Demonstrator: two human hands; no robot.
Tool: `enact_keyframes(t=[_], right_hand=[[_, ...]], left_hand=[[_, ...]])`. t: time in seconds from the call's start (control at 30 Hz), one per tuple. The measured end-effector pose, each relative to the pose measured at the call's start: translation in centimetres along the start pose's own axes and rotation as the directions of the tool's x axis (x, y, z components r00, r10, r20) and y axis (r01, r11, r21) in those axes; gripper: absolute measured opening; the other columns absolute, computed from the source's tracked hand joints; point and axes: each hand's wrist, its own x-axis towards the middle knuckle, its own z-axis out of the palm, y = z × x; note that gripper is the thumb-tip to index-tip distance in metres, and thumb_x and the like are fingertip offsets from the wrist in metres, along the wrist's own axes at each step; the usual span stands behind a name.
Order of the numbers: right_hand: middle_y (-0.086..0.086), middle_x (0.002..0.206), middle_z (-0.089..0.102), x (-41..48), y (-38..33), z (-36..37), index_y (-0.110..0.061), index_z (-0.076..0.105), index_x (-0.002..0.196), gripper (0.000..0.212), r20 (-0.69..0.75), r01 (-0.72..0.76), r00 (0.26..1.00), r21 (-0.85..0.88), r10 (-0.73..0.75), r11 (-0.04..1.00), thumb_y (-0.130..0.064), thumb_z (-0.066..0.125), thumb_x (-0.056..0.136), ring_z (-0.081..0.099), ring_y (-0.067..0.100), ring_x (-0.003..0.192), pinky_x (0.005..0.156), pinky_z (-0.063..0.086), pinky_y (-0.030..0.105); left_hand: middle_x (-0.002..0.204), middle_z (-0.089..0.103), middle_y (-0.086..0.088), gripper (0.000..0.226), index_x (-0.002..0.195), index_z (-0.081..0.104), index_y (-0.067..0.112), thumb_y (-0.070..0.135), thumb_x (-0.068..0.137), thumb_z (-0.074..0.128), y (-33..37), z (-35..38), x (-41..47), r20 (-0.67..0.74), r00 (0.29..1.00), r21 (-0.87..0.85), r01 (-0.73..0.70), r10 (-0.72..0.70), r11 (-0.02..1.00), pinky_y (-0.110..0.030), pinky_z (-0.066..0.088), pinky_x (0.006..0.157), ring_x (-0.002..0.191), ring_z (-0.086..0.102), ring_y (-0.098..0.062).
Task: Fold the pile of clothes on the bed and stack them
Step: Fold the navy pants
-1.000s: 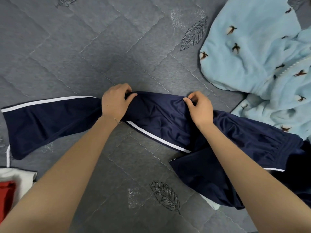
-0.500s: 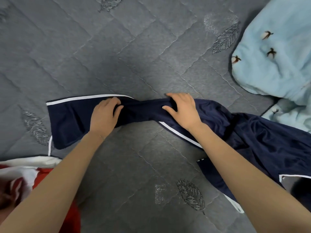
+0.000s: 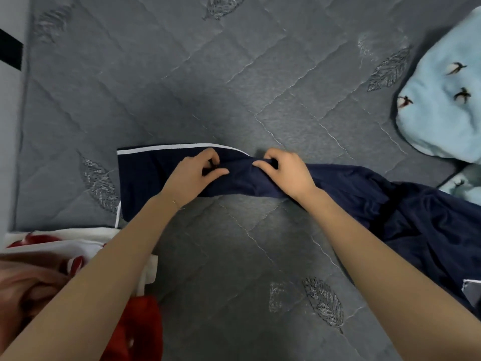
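Navy track pants with a white side stripe (image 3: 145,175) lie stretched across the grey quilted bed (image 3: 182,87), one leg end flat at the left and the bunched rest trailing off to the right. My left hand (image 3: 194,173) pinches the leg fabric near its middle. A short way to its right, my right hand (image 3: 285,169) grips a gathered fold of the same leg. Both forearms reach in from the bottom edge.
A light blue fleece garment with small bird prints (image 3: 442,113) lies heaped at the right. Red and white clothing (image 3: 65,243) lies at the lower left, partly under my left arm. The bed's left edge meets a pale wall (image 3: 10,126).
The view has swung left, so the pants and blue fleece sit further right. My hands have moved closer together along the leg and now pinch the fabric instead of lying over it.
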Motion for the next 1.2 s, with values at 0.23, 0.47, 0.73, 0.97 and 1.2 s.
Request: enact_keyframes(t=[0.23,0.47,0.73,0.97,1.2], right_hand=[[0.007,0.071,0.06,-0.9,-0.4,-0.3,-0.015,0.049,0.08,0.031,-0.065,-0.089,0.994,0.033,0.091,0.995,-0.04,0.054,0.098,0.055,0.028,0.07,0.063,0.039,0.037],[-0.005,0.058,0.044,-2.7,-1.5,-0.1,-0.022,0.036,0.069,0.037,0.02,-0.108,0.994,-0.001,0.108,0.994,-0.034,0.05,0.101,0.045,0.024,0.064,0.061,0.035,0.038],[0.002,0.064,0.045,-3.8,-3.5,-2.3,-0.011,0.046,0.068,0.036,0.077,-0.127,0.991,0.277,0.11,0.952,-0.027,0.059,0.097,0.039,0.009,0.062,0.063,0.034,0.026],[0.001,0.087,0.069,-0.6,-3.5,-0.8,-0.015,0.065,0.089,0.02,-0.189,-0.117,0.975,0.024,0.119,0.993,-0.034,0.06,0.095,0.06,0.025,0.087,0.08,0.045,0.038],[0.001,0.118,0.063,2.1,-3.8,2.2,-0.02,0.067,0.113,0.023,-0.262,-0.147,0.961,-0.201,0.091,0.968,-0.032,0.06,0.095,0.047,0.027,0.116,0.097,0.029,0.038]], left_hand=[[0.094,0.061,-0.013,0.018,0.101,0.061,0.004,0.022,0.096,0.06,-6.6,-3.0,-2.9,0.029,0.963,0.228,0.256,-0.269,0.939,-0.037,0.045,0.074,0.091,0.058,-0.03],[0.082,0.059,-0.011,0.023,0.093,0.052,0.01,0.031,0.1,0.053,-5.9,-5.6,-5.0,-0.112,0.945,0.064,0.315,-0.307,0.947,-0.038,0.042,0.064,0.075,0.055,-0.027],[0.071,0.058,-0.006,0.035,0.073,0.061,0.004,0.031,0.095,0.06,-4.0,-10.8,-5.8,0.05,0.972,-0.092,0.235,-0.231,0.968,-0.026,0.036,0.066,0.066,0.051,-0.007],[0.098,0.068,-0.007,0.022,0.098,0.068,0.012,0.032,0.095,0.062,-6.2,-10.6,-1.0,-0.233,0.954,0.251,0.245,-0.188,0.936,-0.039,0.048,0.078,0.093,0.062,-0.028],[0.133,0.058,-0.01,0.033,0.126,0.063,0.014,0.02,0.093,0.062,-8.5,-5.4,1.5,-0.255,0.966,0.424,0.065,0.05,0.903,-0.052,0.02,0.114,0.129,0.048,-0.033]])
